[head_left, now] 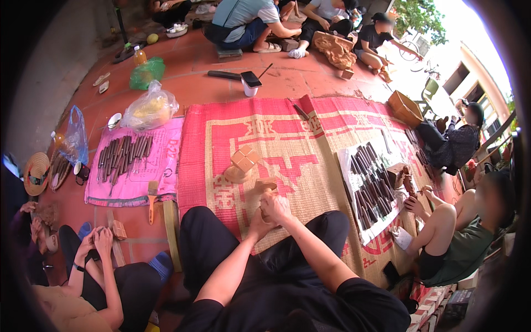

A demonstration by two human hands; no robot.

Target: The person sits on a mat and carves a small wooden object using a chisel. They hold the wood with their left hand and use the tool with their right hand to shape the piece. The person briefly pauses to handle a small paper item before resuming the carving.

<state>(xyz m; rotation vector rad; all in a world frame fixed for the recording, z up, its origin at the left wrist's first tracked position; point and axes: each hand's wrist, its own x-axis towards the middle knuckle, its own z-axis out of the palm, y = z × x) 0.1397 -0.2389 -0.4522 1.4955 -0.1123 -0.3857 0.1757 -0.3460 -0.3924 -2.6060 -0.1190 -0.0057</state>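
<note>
In front of my lap my two hands are close together, fingers closed. My right hand (277, 206) lies higher, its fingertips against a small light-brown wooden piece (266, 185) with a rounded edge. My left hand (259, 226) is curled just below and touches the right; what lies inside its fingers is hidden. Just beyond, to the left, a square wooden block (245, 157) with a cross cut into its top sits over a rounded wooden base (237, 175) on the woven mat (310, 191).
Rows of dark-handled carving tools lie on a pink sheet (168, 177) at left and a white sheet (362, 237) at right. A flat brush (152, 202) lies near my left knee. Co-workers sit close on both sides and farther ahead. A white cup (249, 88) stands beyond the mat.
</note>
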